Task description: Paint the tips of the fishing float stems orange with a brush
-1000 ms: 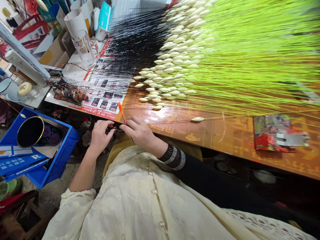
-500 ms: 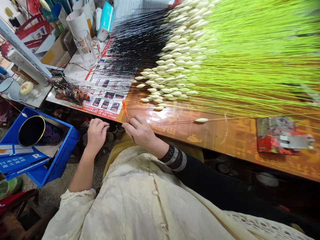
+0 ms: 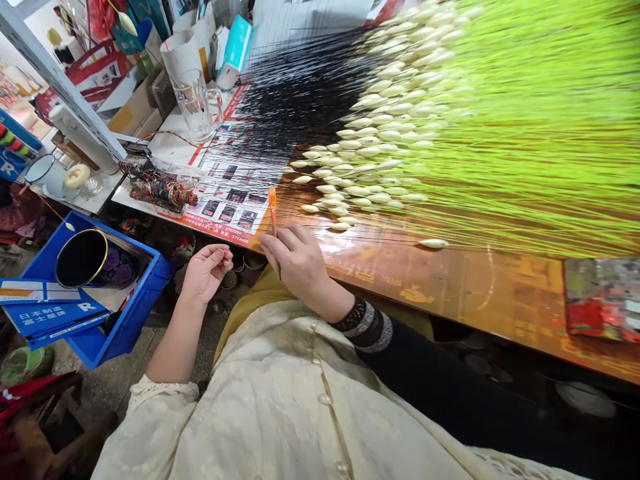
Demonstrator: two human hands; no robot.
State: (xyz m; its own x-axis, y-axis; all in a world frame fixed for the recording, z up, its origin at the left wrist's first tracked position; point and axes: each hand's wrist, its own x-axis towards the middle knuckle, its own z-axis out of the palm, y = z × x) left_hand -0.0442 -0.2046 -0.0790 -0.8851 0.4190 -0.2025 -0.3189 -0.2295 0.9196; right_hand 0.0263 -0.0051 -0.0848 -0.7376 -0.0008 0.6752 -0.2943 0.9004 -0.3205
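My right hand (image 3: 299, 261) is at the front edge of the orange-brown table, closed round a thin orange stick-like tool (image 3: 273, 205) that points upward; its lower part is hidden by the fingers. My left hand (image 3: 206, 272) hovers left of it, off the table edge, with thumb and fingertips pinched together; whatever is between them is too small to make out. A single cream fishing float (image 3: 433, 243) lies on the table right of my right hand. Beyond it spreads a thick layer of similar floats (image 3: 369, 152), with black thin stems to the left and yellow-green ones to the right.
A blue crate (image 3: 159, 283) at left holds a black cup (image 3: 113, 263) and blue boxes (image 3: 53, 317). A glass mug (image 3: 196, 110), a white cup (image 3: 181, 57) and a patterned cylindrical device (image 3: 167, 191) stand along the table's left. A red-and-silver packet (image 3: 603, 300) lies at right.
The view has swung left, so the scene sits further right. My left hand has turned, showing its pinched fingertips. The orange tool stays in my right hand and stands more upright.
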